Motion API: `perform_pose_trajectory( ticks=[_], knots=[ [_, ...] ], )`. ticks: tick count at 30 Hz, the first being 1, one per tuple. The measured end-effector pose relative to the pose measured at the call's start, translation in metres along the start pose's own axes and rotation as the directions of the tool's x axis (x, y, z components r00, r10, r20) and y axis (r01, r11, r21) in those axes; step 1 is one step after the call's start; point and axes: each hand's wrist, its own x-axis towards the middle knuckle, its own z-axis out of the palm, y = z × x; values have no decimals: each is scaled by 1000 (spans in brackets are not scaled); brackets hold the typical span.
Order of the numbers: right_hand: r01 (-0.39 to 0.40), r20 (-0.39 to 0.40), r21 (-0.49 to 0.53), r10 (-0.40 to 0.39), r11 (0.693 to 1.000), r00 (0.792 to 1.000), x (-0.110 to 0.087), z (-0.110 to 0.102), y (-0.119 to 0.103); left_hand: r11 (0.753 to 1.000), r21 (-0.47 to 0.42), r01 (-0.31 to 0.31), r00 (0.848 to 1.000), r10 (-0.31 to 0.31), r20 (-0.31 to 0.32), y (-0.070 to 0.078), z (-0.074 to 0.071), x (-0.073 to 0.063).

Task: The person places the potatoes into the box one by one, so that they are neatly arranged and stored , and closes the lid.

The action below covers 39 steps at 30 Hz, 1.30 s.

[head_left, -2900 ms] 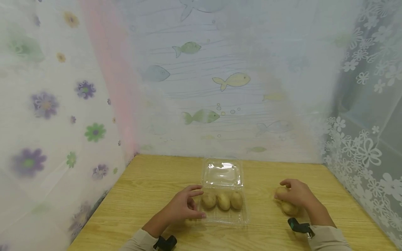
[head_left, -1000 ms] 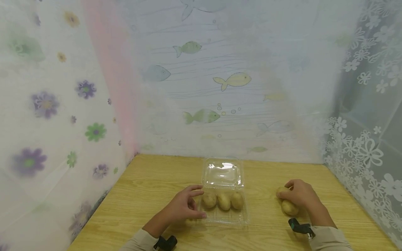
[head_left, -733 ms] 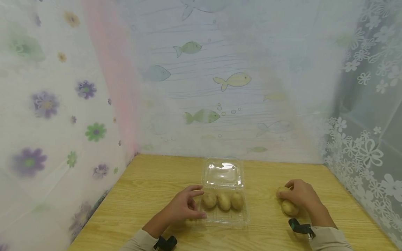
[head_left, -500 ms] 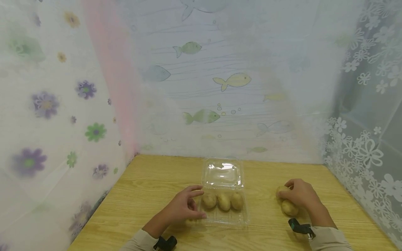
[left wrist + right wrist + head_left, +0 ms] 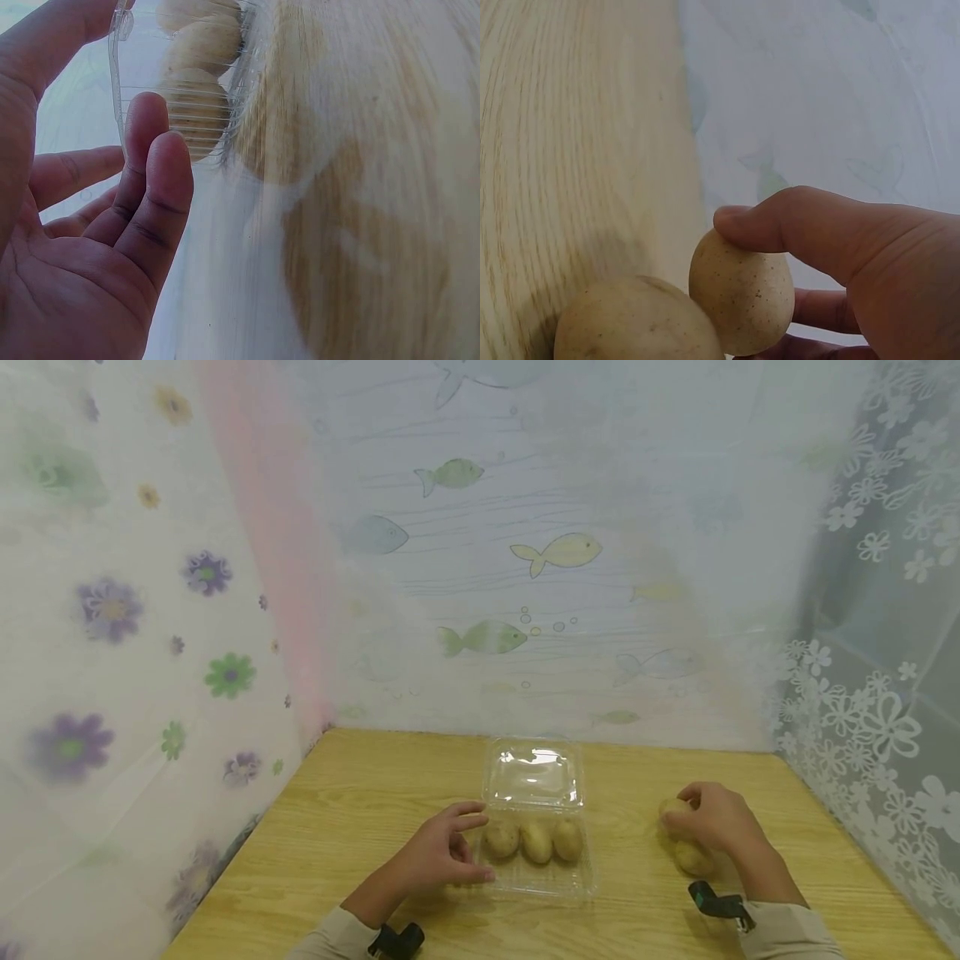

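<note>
Three potatoes [image 5: 536, 843] lie in a row inside a clear plastic container [image 5: 577, 883], its lid [image 5: 531, 774] folded back on the table. At the container's left side is my left hand [image 5: 438, 852], holding it with the thumb and index finger at the rim. In the left wrist view the other fingers [image 5: 169, 180] curl beside the ribbed wall. My right hand [image 5: 716, 818] grips a potato [image 5: 742, 292] between thumb and fingers, close over the table. Another potato [image 5: 693, 858] lies just below that hand, partly overlapped by it.
The wood-grain table [image 5: 360, 777] carries everything. A fish-print curtain [image 5: 555, 677] hangs along its back edge, with flowered sheets [image 5: 135, 693] at the sides. Black cameras [image 5: 716, 902] are strapped at both wrists.
My right hand has shifted its grip slightly and then raised its potato a little, away from the one below. The left hand and the container have stayed in place.
</note>
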Motion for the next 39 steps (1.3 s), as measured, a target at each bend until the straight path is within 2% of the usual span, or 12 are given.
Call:
perform_pose_trajectory(
  ticks=[12,21,32,39],
  knots=[
    [43,-38,-16,-44,999,998,-6,-4,-16,1000,-9,-8,1000,8,8,-4,0,1],
    [73,-61,-14,-74,997,995,-17,-9,-35,1000,4,-5,1000,5,8,-1,1,0],
    [118,-105,-3,-118,993,988,-21,-2,-48,999,40,-18,1000,18,-1,-1,0,2],
    [132,-109,30,-128,991,986,-21,4,-53,1000,4,-3,1000,3,2,0,1,1]
  ],
)
